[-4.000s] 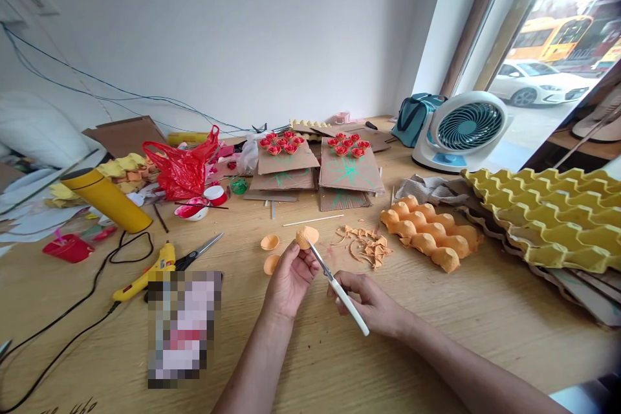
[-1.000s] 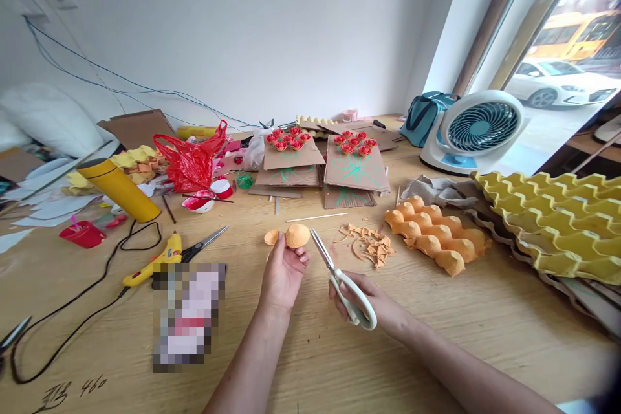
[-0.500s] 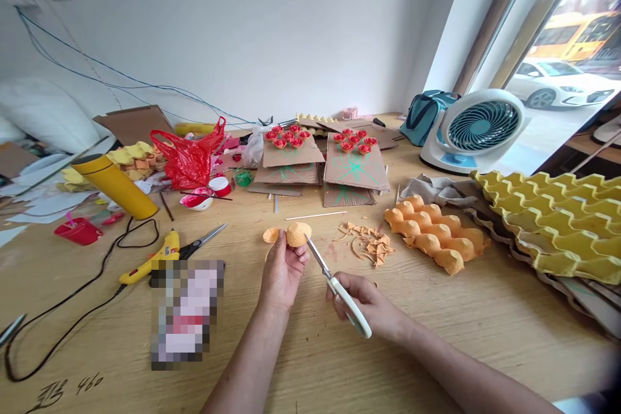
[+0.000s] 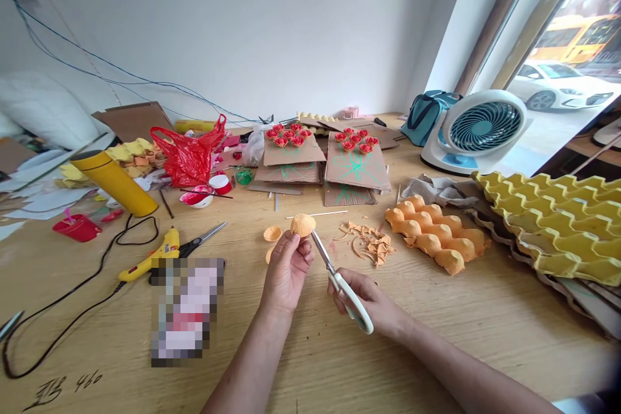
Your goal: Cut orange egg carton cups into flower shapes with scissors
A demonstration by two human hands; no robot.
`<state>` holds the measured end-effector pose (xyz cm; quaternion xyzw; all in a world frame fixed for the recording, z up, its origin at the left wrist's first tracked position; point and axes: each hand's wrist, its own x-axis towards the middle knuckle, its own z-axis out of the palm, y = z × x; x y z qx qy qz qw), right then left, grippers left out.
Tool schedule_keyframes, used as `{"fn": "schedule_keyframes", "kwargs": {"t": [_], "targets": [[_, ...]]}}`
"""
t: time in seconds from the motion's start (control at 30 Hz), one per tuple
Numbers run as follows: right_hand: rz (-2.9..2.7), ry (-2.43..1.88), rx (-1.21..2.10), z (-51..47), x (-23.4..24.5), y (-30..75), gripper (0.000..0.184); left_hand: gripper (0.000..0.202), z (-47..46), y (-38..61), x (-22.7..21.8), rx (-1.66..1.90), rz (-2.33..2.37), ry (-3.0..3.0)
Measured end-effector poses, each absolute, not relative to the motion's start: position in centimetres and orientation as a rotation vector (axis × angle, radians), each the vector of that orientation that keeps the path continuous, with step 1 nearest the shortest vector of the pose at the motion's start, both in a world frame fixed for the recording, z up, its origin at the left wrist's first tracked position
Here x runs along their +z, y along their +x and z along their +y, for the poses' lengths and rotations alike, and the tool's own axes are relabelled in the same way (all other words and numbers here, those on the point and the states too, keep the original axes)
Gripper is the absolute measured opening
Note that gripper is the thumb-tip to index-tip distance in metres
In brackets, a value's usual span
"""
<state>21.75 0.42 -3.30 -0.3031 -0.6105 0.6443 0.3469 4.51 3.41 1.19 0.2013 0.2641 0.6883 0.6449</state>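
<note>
Between the thumb and fingers of my left hand is an orange egg-carton cup, its rounded side up. My right hand grips white-handled scissors. Their blades point up and left, with the tips at the cup's right edge; whether they bite into it I cannot tell. Just left of the held cup, a cut orange cup lies on the table, and part of another shows behind my left hand. Orange paper scraps lie to the right of the scissors.
An orange egg carton and stacked yellow egg trays stand at right, before a fan. Cardboard pieces with red flowers lie behind. A yellow glue gun, black scissors and a yellow bottle occupy the left.
My left hand has shifted slightly right and up with the cup, which is turned more dome-up. The scissors have moved slightly right with it. The loose cups on the table show more.
</note>
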Motion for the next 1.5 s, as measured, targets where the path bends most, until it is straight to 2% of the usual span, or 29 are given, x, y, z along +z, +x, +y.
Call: {"fn": "schedule_keyframes", "kwargs": {"t": [0.43, 1.5], "targets": [[-1.618, -0.778, 1.635, 0.64, -3.44, 21.98, 0.053, 0.018, 2.99, 4.98, 1.01, 1.533, 0.646, 0.615], [-1.654, -0.76, 1.607, 0.66, -3.69, 22.12, 0.053, 0.023, 2.58, 5.38, 1.52, 1.471, 0.678, 0.575]]}}
